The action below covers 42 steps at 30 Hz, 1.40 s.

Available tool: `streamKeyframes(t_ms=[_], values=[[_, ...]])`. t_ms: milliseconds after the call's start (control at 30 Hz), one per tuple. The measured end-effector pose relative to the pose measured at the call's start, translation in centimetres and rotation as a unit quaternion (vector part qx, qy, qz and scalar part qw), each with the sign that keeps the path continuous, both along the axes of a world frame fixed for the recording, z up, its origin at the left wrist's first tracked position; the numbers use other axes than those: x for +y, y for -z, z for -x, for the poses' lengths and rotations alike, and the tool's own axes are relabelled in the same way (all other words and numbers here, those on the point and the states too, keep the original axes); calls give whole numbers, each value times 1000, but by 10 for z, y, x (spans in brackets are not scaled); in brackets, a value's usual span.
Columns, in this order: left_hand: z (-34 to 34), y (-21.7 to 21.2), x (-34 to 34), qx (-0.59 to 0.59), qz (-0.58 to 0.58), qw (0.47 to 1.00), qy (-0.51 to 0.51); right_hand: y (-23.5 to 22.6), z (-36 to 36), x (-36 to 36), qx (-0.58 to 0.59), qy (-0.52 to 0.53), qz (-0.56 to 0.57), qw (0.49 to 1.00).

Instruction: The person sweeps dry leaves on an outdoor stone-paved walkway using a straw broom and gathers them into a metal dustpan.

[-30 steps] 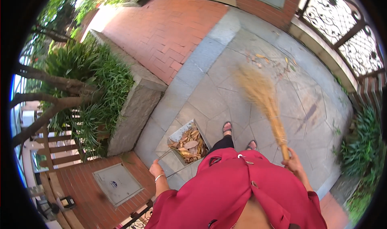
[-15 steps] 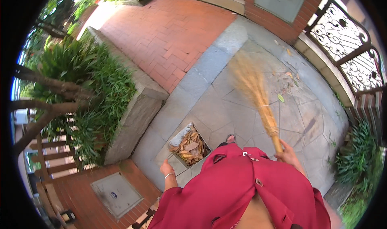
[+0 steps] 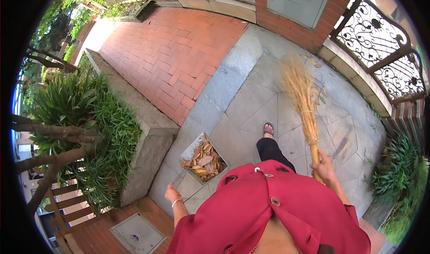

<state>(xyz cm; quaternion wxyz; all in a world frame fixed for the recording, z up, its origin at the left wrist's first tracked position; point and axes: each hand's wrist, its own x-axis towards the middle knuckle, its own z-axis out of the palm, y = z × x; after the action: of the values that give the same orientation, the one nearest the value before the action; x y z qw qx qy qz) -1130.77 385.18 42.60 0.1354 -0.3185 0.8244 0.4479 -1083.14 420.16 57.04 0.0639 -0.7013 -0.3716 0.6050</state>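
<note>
My right hand (image 3: pixel 324 168) is wrapped around the handle of a straw broom (image 3: pixel 306 106), whose bristles fan out away from me and blur against the paving near scattered leaves. My left hand (image 3: pixel 172 194), with a white bangle on the wrist, is closed on the thin handle of a metal dustpan (image 3: pixel 191 147). Brown dry leaves (image 3: pixel 206 160) are heaped in the dustpan, which is just beyond that hand. A few loose leaves (image 3: pixel 323 93) lie by the bristles, partly hidden behind them.
One sandaled foot (image 3: pixel 268 129) stands on grey stone paving (image 3: pixel 251 102). A stone planter wall (image 3: pixel 152 142) with plants edges the left side, beside red brick paving (image 3: pixel 179 52). A brick pillar (image 3: pixel 286 12) and an ornate metal gate (image 3: pixel 376 34) border the far right.
The broom's bristles have swept to the right, over the scattered leaves. My leg and foot have stepped forward into view. My left hand still grips the dustpan's handle.
</note>
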Motion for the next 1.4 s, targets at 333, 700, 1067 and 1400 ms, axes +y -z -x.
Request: streamKeyframes(t_ms=[333,700,1067,1400], values=[[74,-46,169,26,50,998,27,76,105,136,62,-373,-59,924],[186,6,362,-5,-4,980,198,104,87,241,-6,48,10,999],[225,43,596,-56,-62,908,411,-36,150,173,12,393,-12,919],[182,1,830,4,0,803,596,10,95,210,186,665,-98,717]])
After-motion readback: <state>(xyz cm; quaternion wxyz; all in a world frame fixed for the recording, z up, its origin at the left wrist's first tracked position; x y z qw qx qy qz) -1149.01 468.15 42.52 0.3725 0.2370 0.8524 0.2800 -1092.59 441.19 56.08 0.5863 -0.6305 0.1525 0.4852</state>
